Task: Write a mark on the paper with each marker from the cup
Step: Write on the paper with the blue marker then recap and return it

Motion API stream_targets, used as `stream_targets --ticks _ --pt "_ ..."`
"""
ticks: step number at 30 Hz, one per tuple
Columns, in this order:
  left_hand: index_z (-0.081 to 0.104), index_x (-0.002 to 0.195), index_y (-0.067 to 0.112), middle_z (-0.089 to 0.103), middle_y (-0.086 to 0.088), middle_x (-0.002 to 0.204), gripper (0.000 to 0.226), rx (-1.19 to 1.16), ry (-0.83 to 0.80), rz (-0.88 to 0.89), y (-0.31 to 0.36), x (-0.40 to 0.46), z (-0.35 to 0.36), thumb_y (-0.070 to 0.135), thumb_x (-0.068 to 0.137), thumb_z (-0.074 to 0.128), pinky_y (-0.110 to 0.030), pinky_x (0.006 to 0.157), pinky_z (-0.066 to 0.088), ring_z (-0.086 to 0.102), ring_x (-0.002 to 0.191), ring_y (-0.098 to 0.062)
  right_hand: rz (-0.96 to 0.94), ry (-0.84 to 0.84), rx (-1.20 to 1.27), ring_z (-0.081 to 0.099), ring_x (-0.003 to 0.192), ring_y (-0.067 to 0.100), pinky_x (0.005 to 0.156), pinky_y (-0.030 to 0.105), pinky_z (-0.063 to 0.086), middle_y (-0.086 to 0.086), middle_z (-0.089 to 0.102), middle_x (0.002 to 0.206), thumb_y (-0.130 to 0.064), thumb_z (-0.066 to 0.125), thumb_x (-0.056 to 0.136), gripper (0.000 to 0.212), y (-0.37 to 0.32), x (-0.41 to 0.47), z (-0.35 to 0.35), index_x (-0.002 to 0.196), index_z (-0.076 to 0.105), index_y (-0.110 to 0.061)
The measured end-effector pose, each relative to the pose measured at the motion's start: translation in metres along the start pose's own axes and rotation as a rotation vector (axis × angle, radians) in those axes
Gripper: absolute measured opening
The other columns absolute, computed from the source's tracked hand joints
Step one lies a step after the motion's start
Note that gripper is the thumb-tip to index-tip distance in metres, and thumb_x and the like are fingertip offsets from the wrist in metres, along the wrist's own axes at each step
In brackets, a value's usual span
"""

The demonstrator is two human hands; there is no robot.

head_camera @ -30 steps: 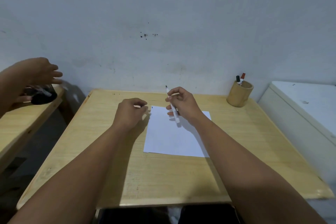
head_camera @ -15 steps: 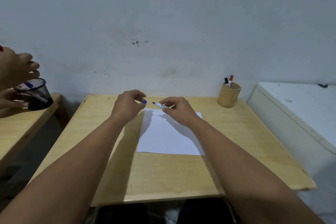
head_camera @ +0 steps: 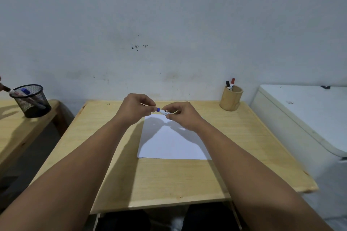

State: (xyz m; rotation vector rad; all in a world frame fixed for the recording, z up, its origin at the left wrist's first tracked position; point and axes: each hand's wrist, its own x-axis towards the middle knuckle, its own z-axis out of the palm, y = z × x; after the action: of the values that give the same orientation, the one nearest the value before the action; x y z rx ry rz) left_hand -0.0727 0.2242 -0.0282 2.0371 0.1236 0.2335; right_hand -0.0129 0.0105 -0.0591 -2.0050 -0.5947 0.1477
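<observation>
Marker [head_camera: 165,112] with unreadable black print, blue cap [head_camera: 158,109], between both hands.

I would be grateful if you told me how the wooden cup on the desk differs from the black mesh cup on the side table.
The wooden cup has solid tan walls; the mesh cup is black see-through wire. The wooden cup stands upright at the desk's far right corner; the mesh cup tilts on the side table at left. Both are round and hold markers.
</observation>
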Motion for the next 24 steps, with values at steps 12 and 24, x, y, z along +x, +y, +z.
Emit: stream_targets --ticks 12,24 --pt "0.078 0.085 -0.006 0.079 -0.020 0.094 0.006 -0.272 -0.063 -0.042 0.056 0.018 0.027 -0.002 0.083 0.081 -0.036 0.087 0.064 0.075 0.080 -0.023 -0.019 0.164 0.182 0.066 0.070 0.008 0.074 0.017 0.053 0.014 0.076 0.091 0.001 0.078 0.093 0.022 -0.005 -0.011 -0.039 0.115 0.082 -0.003" --pt "0.063 0.136 0.019 0.070 -0.003 0.126 0.054 -0.150 -0.096 0.036 0.111 0.100 0.192 0.043 0.089 0.075 -0.044 0.100 0.056 0.067 0.113 -0.021 0.052 0.774 0.067 0.075 0.084 0.015 0.083 0.027 0.058 -0.001 0.078 0.087 -0.012 0.077 0.096 0.014 0.040 0.011 -0.237 0.103 0.072 -0.024"
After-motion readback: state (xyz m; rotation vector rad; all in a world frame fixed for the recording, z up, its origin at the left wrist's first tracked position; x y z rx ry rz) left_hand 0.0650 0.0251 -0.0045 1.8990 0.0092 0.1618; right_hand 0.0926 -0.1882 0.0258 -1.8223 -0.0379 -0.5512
